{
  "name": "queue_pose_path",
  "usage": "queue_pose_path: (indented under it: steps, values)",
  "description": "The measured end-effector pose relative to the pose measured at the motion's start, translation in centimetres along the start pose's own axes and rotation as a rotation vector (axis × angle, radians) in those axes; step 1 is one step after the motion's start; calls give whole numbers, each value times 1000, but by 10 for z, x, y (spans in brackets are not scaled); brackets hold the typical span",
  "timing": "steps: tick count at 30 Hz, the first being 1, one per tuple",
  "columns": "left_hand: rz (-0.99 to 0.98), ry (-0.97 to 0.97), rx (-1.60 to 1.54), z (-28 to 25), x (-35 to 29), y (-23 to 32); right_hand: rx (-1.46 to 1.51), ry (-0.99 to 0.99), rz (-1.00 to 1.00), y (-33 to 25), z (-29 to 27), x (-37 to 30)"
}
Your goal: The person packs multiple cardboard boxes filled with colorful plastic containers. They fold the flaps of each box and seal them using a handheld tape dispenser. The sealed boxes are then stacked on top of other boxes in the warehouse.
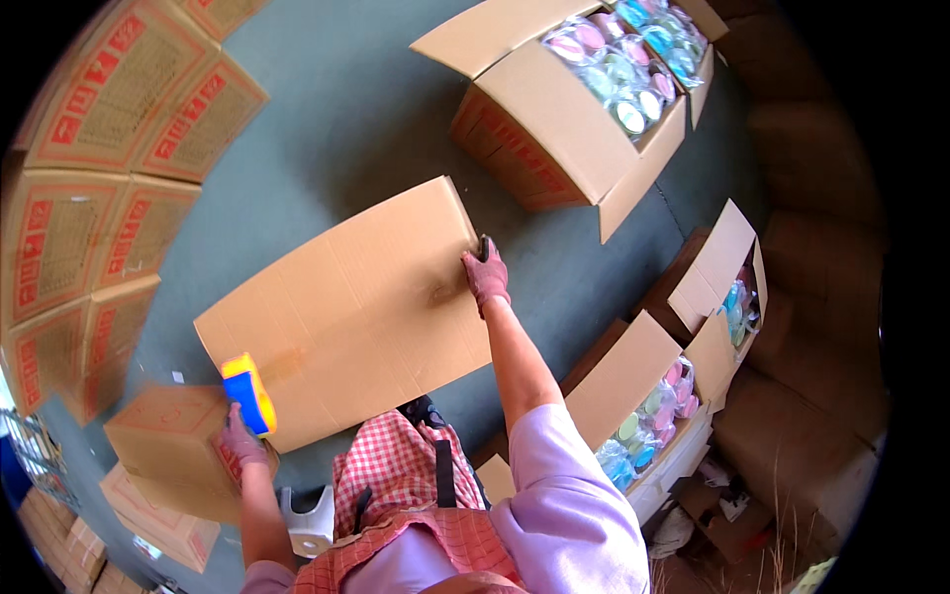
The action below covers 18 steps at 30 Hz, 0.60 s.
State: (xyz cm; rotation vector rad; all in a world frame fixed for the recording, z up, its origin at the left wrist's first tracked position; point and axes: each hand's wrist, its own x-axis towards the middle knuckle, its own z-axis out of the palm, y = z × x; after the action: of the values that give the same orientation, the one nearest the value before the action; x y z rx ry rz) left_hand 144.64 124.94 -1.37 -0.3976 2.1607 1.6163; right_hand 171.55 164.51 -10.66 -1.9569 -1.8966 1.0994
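In front of me a large brown flattened cardboard box (346,297) lies at a slant, with faint creases and dark smudges on its face. My right hand (487,275), in a reddish glove, is closed at its right edge, and something dark shows by the fingertips. At the lower left corner my left hand (242,438), gloved too, grips a blue and yellow tape roll (247,394). That roll overlaps the cardboard's corner in view. Just beneath the left hand stands a closed carton (173,450).
Stacked cartons (94,228) with red print line the left. Open cartons (544,119) of bagged, colourful round-topped items stand at the upper right, and more open cartons (623,381) at the right. A white plastic stool (310,520) is beside my legs. Grey floor (297,129) lies between.
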Motion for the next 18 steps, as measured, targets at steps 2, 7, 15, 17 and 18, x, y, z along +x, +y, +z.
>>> queue_pose_path:
  steps: [2, 7, 15, 17, 18]
  values:
    - [-19, -61, -60, 11, -12, 26, 111, -31, 57, -24, -11, -27]
    - [17, -269, -231, 61, -44, 31, 587, 47, 400, 63, -60, -52]
    - [164, -300, -247, 272, -133, 43, 774, 125, 525, 176, -158, 113]
    - [185, -404, -295, 367, -157, 39, 756, 161, 606, 195, -204, 182]
    - [117, -533, -288, 431, -184, 34, 633, 265, 591, 248, -246, 236]
